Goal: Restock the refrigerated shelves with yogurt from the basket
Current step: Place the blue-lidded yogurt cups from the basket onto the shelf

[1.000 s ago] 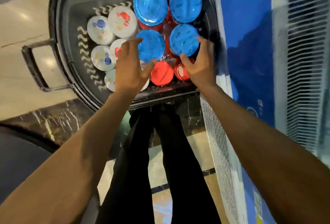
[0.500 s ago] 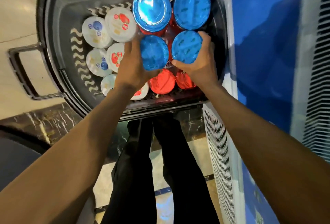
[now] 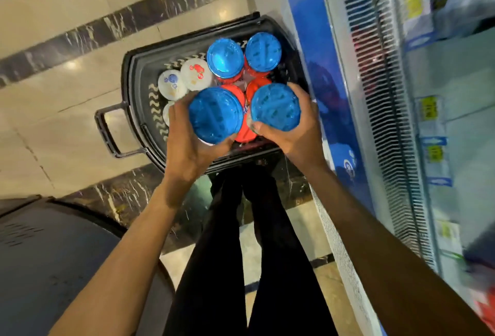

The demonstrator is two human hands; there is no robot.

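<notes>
A black basket (image 3: 134, 89) stands on the floor ahead of my feet, holding yogurt tubs. My left hand (image 3: 184, 145) grips a blue-lidded yogurt tub (image 3: 215, 114), lifted above the basket. My right hand (image 3: 294, 132) grips a second blue-lidded tub (image 3: 276, 106) beside it. Two more blue-lidded tubs (image 3: 225, 58) (image 3: 263, 52) sit at the basket's far side. Red-lidded tubs (image 3: 246, 132) show beneath the lifted ones. Small white-lidded cups (image 3: 171, 85) (image 3: 196, 74) lie at the basket's left. The refrigerated shelves (image 3: 455, 94) run along the right, blurred.
The cooler's blue front panel (image 3: 308, 41) and a slatted vent grille (image 3: 375, 94) border the basket on the right. The basket's handle (image 3: 107, 132) sticks out left. A dark rounded object (image 3: 53, 268) fills the lower left. My legs (image 3: 254, 255) stand below the basket on the tiled floor.
Both hands closed around the two near blue-lidded tubs and raised them out of the basket toward me. The view swung right, bringing the shelves into sight.
</notes>
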